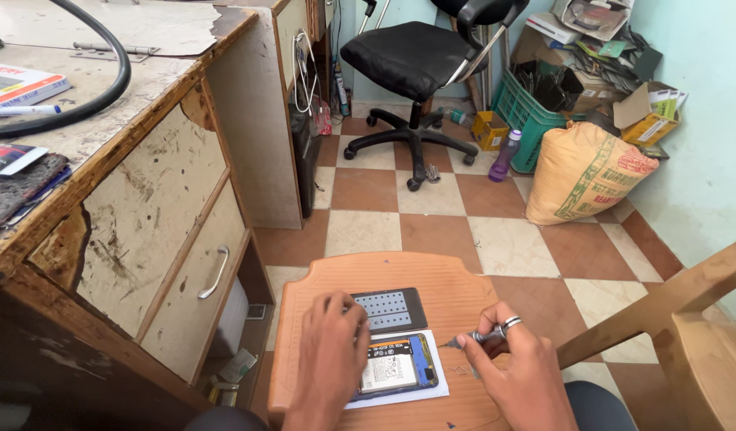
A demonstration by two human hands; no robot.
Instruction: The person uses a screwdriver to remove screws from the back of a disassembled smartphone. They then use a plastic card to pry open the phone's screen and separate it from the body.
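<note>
An opened smartphone (404,363) with its back off lies on a white sheet (436,391) on an orange plastic stool (384,271). Its battery and circuit board show. My left hand (330,355) rests flat on the phone's left side, pressing it down. Above the phone lies a dark panel (390,309) with a pale dotted rectangle. My right hand (520,367), wearing a ring, grips a small grey screwdriver (472,338) whose tip points left toward the phone's upper right corner, just short of it.
A worn wooden desk (144,152) with a drawer handle (215,273) stands at the left. A black office chair (420,64), green crate (528,112), tan sack (583,172) and purple bottle (504,156) sit beyond on checkered tiles. A wooden chair (687,319) is on my right.
</note>
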